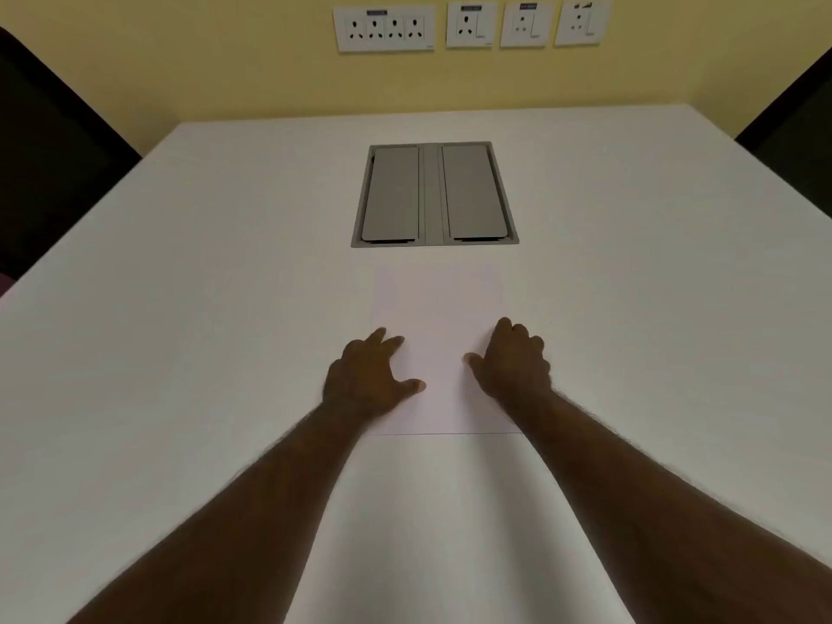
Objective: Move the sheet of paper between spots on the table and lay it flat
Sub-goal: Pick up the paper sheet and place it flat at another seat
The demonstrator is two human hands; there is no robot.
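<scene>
- The sheet of paper (439,308) lies flat on the white table (180,308), in the middle of it and just on the near side of a grey hatch (434,195) with two closed lids set into the tabletop.
- Its near edge shows as a thin dark line running between the two forearms; the far edge is pale and hard to make out against the table (the two whites nearly match).
- The left hand (371,376) rests on the sheet's left edge, palm down, fingers spread apart and thumb reaching inward over the paper; it grips nothing.
- The right hand (513,362) sits at the sheet's right edge, knuckles up and fingers curled under, thumb pointing inward onto the paper. Whether those curled fingers pinch the edge or only press beside it, I cannot tell.
- Both arms are bare and stretch forward from the bottom of the view, well apart at the elbows and closer at the hands.
- On the yellow wall (225,60) beyond the table hang four white socket plates (385,29) in a row.
- Dark chair backs (54,150) stand at the table's left and right sides.
</scene>
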